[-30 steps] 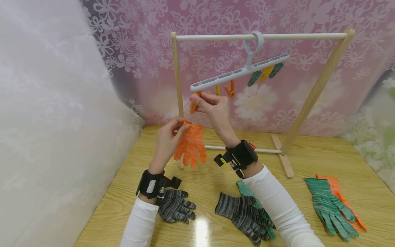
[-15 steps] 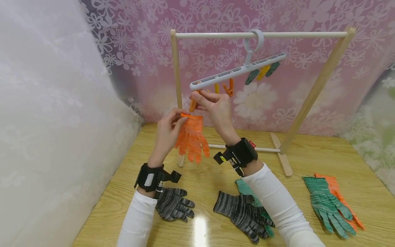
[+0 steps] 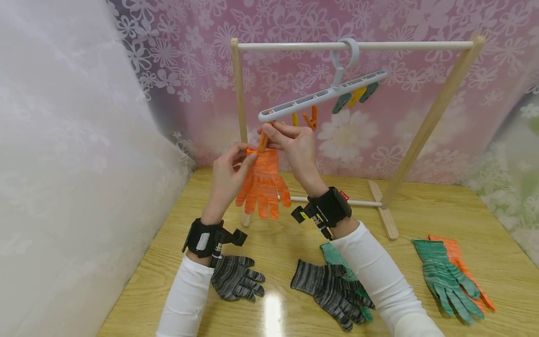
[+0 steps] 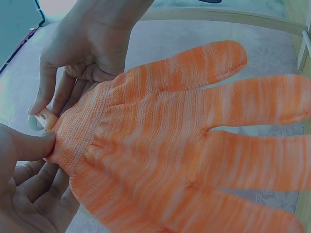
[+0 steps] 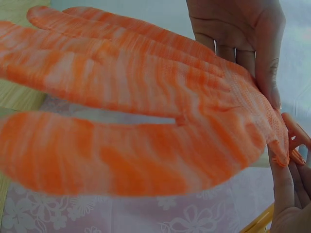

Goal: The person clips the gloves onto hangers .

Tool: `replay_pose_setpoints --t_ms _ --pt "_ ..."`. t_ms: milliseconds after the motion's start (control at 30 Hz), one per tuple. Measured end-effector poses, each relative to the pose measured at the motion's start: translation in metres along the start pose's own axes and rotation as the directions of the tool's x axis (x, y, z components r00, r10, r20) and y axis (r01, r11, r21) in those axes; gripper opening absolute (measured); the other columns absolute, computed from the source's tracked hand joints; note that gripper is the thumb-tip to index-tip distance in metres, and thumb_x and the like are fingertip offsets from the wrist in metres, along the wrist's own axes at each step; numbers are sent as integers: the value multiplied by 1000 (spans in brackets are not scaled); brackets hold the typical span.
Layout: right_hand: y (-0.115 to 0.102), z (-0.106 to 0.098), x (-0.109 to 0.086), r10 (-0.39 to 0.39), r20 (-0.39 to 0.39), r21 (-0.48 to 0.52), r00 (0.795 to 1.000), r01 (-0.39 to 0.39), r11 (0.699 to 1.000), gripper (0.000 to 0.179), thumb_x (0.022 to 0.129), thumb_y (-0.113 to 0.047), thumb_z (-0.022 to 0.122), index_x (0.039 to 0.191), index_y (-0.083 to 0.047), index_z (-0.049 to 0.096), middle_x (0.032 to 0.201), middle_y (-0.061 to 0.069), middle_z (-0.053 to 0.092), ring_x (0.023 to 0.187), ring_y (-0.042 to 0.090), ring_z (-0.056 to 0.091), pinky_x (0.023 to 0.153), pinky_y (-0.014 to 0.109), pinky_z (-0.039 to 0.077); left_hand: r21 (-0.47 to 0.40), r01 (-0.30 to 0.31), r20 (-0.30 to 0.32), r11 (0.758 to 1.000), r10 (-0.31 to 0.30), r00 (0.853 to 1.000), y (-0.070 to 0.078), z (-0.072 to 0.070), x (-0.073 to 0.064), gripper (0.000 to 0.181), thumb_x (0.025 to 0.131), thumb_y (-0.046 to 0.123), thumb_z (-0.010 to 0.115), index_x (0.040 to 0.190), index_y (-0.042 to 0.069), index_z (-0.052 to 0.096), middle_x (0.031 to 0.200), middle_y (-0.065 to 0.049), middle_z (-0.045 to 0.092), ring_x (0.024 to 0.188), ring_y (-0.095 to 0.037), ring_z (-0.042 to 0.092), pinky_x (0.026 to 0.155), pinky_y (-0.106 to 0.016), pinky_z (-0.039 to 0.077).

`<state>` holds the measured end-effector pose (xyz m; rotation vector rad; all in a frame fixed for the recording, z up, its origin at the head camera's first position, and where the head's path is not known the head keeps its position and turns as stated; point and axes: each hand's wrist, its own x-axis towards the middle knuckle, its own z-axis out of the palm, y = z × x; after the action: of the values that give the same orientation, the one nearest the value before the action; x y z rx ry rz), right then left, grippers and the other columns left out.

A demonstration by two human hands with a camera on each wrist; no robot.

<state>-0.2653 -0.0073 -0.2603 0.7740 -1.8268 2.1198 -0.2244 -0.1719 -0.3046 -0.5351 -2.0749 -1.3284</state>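
My left hand (image 3: 230, 175) pinches the cuff of an orange knit glove (image 3: 265, 187), whose fingers hang downward in the head view. Just above, my right hand (image 3: 296, 147) grips an orange clothespin (image 3: 263, 140) between thumb and fingers, under the left end of a grey clip hanger (image 3: 294, 105). The clothespin's lower end is right at the glove's cuff. In the right wrist view the orange clothespin (image 5: 297, 136) shows beside the cuff, near the fingertips of both hands. Seen from the left wrist, the glove (image 4: 155, 136) spreads across most of the view.
The hanger hooks over a white rod (image 3: 404, 46) on a wooden rack, with green, yellow and orange clothespins along it. On the table (image 3: 294, 318) lie a dark grey striped glove (image 3: 237, 278), another grey glove (image 3: 328, 288) over a green one, and a green glove (image 3: 448, 276) over an orange one.
My left hand has raised the orange glove, bringing its cuff up to the clothespin. The right hand stays nearly in place with its hold on the clothespin.
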Motion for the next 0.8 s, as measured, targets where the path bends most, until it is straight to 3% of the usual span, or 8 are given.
replay_pose_setpoints --t_ms 500,800 --pt "-2 -3 -2 9 0 -44 1000 -9 999 27 96 -19 73 120 -5 75 99 10 78 95 20 74 86 37 60 -3 -27 -51 1000 27 998 5 1 6 20 98 15 68 109 -1 68 97 -17 77 89 -28 75 78 -43 62" --pt "-3 -4 -3 34 -7 -73 999 -34 997 28 96 -21 73 120 -7 75 97 8 79 96 19 73 83 32 61 21 -66 -71 998 68 995 3 3 8 19 98 16 68 109 0 69 89 -15 77 69 -25 71 63 -21 52"
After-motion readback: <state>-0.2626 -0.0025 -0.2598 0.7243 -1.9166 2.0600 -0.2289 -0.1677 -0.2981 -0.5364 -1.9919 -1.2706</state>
